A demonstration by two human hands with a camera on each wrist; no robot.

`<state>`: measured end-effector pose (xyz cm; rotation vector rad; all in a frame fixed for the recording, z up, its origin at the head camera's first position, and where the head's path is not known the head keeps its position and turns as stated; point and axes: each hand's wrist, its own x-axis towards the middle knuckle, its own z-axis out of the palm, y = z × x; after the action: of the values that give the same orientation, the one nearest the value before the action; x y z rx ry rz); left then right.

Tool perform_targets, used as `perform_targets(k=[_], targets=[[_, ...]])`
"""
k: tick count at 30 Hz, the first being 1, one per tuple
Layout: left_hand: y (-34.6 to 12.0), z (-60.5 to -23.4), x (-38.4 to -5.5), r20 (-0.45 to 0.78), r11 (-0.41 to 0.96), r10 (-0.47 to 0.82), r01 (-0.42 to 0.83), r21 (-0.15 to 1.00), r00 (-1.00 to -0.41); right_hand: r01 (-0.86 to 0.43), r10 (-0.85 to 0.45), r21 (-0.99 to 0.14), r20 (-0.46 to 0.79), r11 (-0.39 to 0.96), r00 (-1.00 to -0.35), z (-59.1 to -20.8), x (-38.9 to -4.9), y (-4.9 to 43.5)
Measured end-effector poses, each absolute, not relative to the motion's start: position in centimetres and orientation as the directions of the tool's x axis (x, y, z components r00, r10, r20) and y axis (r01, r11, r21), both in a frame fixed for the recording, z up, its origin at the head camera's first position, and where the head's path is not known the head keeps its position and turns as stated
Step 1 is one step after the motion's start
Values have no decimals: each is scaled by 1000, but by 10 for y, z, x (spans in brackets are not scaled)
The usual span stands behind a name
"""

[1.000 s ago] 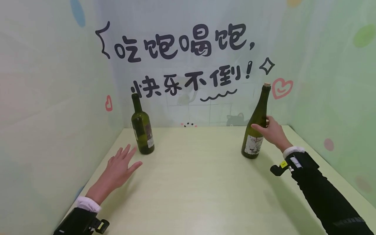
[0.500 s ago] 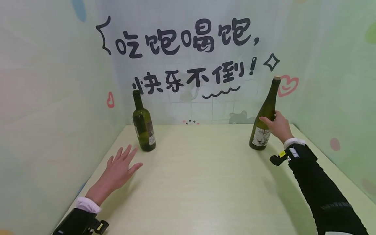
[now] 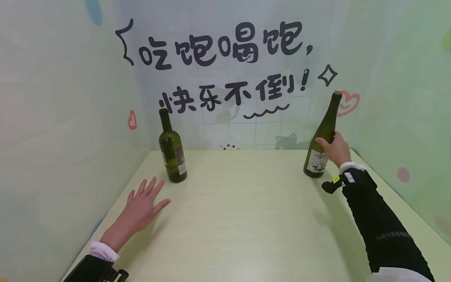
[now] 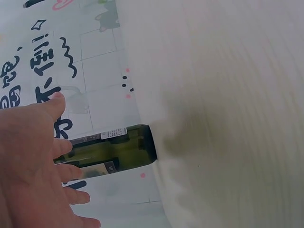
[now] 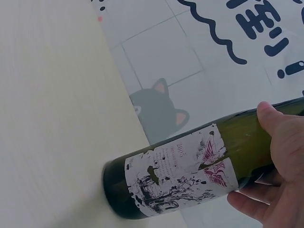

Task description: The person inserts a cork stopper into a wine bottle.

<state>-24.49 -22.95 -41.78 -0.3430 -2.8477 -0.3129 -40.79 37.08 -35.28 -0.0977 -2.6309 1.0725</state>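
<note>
Table [image 3: 229, 223] bore, toward its left edge, a green bottle [image 3: 172, 152] near the spread left hand [image 3: 141, 210]; toward its right edge, the right hand [image 3: 339, 152] gripped a corked bottle [image 3: 324, 128].

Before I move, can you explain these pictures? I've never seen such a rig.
There is no machine here: each grip is a person's bare hand. The widest view comes from a camera worn on the head, looking forward and down over a pale table; the other two come from wrist cameras, so things look sideways there. Toward the left, a square-shouldered green wine bottle stands on the table; near it, the left grip has its fingers spread and holds nothing. The right grip holds a corked green wine bottle with a tattered white label.
</note>
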Motion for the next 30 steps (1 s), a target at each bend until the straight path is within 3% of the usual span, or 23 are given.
perform_targets(k=[30], targets=[[-227, -420, -244, 278, 947, 203, 261, 188, -939, 65, 349, -666, 304, 744, -886, -361, -421, 370]])
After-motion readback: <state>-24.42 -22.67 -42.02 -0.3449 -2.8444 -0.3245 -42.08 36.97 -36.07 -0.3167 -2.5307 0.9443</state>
